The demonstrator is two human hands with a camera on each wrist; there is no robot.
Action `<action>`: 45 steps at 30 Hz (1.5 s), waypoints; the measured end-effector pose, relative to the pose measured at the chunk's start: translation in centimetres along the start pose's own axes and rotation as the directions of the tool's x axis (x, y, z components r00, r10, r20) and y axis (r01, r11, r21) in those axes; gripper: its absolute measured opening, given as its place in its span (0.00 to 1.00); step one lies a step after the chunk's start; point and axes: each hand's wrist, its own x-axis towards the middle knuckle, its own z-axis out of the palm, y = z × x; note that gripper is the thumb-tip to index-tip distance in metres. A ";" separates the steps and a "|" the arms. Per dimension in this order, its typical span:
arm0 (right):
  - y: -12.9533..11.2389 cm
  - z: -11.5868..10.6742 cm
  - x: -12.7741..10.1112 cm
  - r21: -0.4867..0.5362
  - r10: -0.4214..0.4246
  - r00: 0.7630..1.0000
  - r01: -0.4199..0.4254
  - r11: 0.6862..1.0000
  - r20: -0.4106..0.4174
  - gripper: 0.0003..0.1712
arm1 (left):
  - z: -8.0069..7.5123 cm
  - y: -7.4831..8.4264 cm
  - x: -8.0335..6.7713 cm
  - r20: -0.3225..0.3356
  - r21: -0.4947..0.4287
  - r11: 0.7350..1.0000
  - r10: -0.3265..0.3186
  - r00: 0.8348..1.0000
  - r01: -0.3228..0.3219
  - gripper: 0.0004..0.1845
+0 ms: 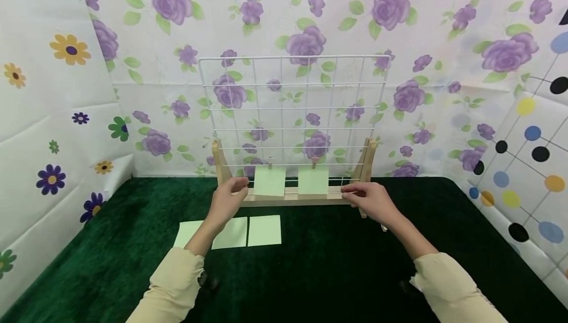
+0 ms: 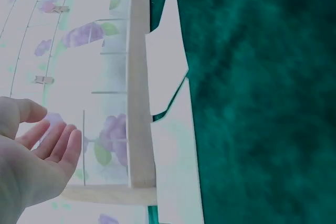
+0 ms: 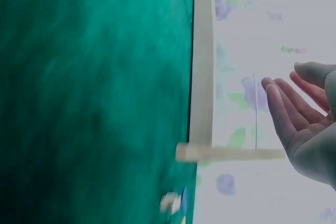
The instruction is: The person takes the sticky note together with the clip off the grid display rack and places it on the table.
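A white wire grid (image 1: pixel 284 108) stands upright in a wooden stand (image 1: pixel 293 200). On its lower part hang two pale green paper squares, a left one (image 1: pixel 269 182) and a right one (image 1: pixel 313 181), each under a small clothespin (image 2: pixel 44 80). At the stand's left side is my left hand (image 1: pixel 225 203), its fingers loosely bent and holding nothing in the left wrist view. Across from it, my right hand (image 1: pixel 372 202) is by the right end of the stand. The right wrist view shows relaxed fingers (image 3: pixel 286 111) with nothing between them.
Several pale green sheets (image 1: pixel 265 231) lie in a row on the dark green cloth (image 1: pixel 319 264), partly hidden by the left forearm. Small blurred objects (image 3: pixel 170 203) lie near the stand's right foot. Flowered sheeting (image 1: pixel 159 56) hangs behind.
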 end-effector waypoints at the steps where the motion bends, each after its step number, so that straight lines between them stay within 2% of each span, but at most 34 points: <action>1: -0.4 0.3 0.3 0.006 -0.008 1.000 0.008 1.000 0.004 0.15 | 0.1 0.1 0.1 -0.003 -0.017 1.000 -0.005 1.000 0.005 0.19; 5: -2.1 1.3 1.7 0.017 -0.059 0.998 0.058 0.998 0.013 0.15 | 0.6 0.5 0.8 -0.006 -0.089 0.995 -0.035 0.999 0.034 0.20; 9: -3.9 2.1 3.1 0.076 -0.070 0.997 0.067 0.995 0.039 0.17 | 1.1 0.8 1.5 0.000 -0.150 0.987 -0.050 0.999 0.049 0.20; 12: -5.2 2.8 4.2 0.102 -0.069 0.996 0.064 0.993 0.050 0.17 | 1.3 1.0 1.9 0.002 -0.163 0.985 -0.063 0.998 0.062 0.20; 19: -8.3 4.5 6.6 0.153 -0.092 0.995 0.087 0.984 0.029 0.17 | 1.6 1.3 2.6 -0.012 -0.144 0.984 -0.107 0.994 0.104 0.19; 25: -10.2 6.1 8.2 0.121 -0.084 0.996 0.080 0.989 0.035 0.17 | 1.8 1.5 3.1 -0.012 -0.119 0.985 -0.125 0.992 0.123 0.20; 31: -11.0 7.5 9.3 0.189 -0.020 0.999 0.013 0.982 0.037 0.22 | 2.3 1.7 3.3 -0.024 -0.129 0.983 -0.138 0.990 0.133 0.19; 37: -11.2 8.6 10.0 0.222 -0.011 0.999 -0.001 0.975 0.051 0.24 | 2.5 1.9 3.7 -0.038 -0.101 0.985 -0.147 0.988 0.143 0.16; 41: -11.5 9.1 10.4 0.173 -0.008 0.999 -0.001 0.985 0.051 0.24 | 2.4 2.1 3.9 -0.038 -0.098 0.984 -0.155 0.987 0.151 0.16; 45: -11.8 9.5 10.9 0.064 -0.028 0.999 0.025 0.998 0.046 0.24 | 2.3 2.2 4.0 -0.034 -0.094 0.982 -0.167 0.985 0.163 0.16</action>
